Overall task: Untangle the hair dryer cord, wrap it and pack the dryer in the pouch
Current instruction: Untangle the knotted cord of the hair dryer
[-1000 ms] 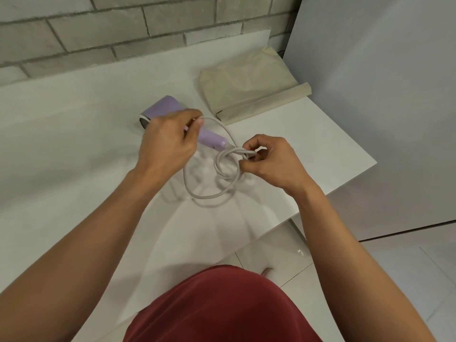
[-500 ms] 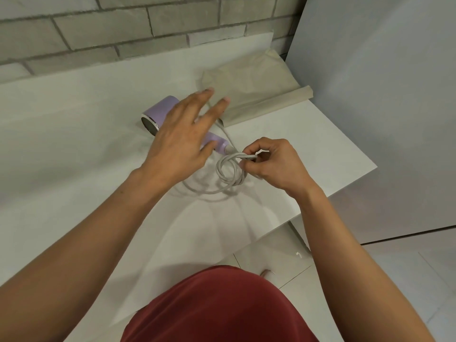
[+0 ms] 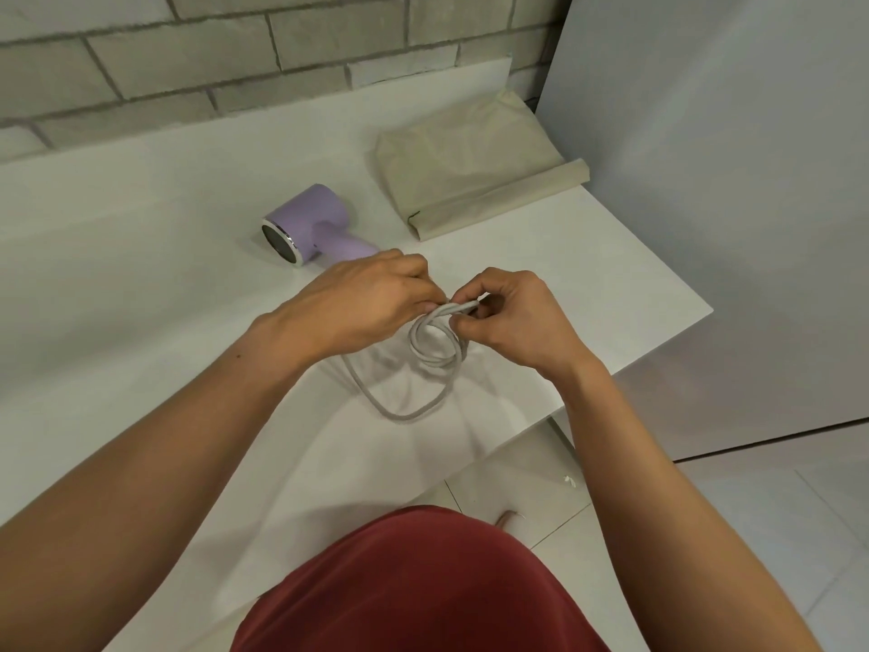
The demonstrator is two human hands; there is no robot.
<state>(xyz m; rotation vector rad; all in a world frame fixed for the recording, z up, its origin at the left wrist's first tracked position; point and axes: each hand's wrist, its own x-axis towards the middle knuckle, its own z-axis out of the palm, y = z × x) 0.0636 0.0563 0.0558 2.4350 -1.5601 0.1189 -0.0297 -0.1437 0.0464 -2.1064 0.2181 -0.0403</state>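
**Both hands meet on the coiled cord**

Nearest you, your red garment [image 3: 423,581] fills the bottom edge. Your left hand [image 3: 367,308], spread open half a second ago, has come back down. Its grip now pinches the cord [image 3: 437,355] beside your right hand [image 3: 512,317], which is also clamped on the coil. One loose loop trails, so wrapping seems unfinished. Beyond lie the lilac hair dryer [image 3: 310,223] on the white tabletop [image 3: 141,228], then the pouch [image 3: 470,176], then the brick wall [image 3: 235,49].
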